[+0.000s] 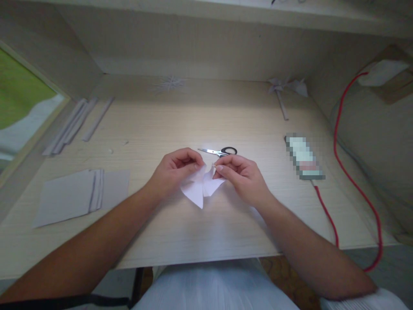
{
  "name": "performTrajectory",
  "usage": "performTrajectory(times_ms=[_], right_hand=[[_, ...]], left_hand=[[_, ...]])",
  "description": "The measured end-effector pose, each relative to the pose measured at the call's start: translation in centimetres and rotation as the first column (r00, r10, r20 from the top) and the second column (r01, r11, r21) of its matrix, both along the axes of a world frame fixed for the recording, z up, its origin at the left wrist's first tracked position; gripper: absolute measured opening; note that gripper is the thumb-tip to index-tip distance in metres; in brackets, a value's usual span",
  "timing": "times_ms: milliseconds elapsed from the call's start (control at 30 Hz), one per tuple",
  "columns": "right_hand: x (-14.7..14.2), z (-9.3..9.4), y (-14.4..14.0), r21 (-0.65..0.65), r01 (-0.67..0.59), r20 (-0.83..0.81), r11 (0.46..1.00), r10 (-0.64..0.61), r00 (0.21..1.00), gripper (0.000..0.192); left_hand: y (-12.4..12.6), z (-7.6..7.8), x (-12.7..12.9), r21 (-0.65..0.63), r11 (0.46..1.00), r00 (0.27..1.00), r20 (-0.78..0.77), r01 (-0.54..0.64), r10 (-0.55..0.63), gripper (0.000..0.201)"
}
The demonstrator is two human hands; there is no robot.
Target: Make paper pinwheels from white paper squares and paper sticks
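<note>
Just beyond hands, scissors (219, 151)

paper (201, 188): white, folded into pointed flaps, one tip pointing down
position: pinched at its top between both hands, just above the surface

We find no readable text, label, brand or number anywhere; the device (305, 157) on the desk (226, 116) is blurred out.

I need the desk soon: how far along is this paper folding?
Done: the folded white paper piece already has several creases and points. In hand: left hand and right hand pinch its top. Left: a stack of grey paper sheets lies unfolded.
</note>
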State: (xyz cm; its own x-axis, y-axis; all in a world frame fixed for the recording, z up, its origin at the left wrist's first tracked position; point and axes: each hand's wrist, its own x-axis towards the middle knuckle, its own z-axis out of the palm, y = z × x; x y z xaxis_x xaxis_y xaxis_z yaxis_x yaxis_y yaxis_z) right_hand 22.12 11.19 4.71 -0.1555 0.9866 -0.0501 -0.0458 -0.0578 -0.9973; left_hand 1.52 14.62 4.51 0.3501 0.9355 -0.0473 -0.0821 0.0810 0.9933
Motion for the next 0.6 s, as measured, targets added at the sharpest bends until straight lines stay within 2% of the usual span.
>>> performTrajectory(times_ms=[367,600], right_hand=[[0.08,0.04,-0.17,0.004,-0.010,0.036,1.000,0.010,0.999,0.015],[0.09,-0.08,-0.19,-0.006,-0.026,0.021,1.000,0.026,0.999,0.015]], left_hand=[[-0.14,0.03,-0.12,0.021,1.000,1.000,0.011,0.010,-0.011,0.021],[-0.18,0.03,-0.21,0.015,0.999,0.998,0.052,0.040,-0.041,0.015]])
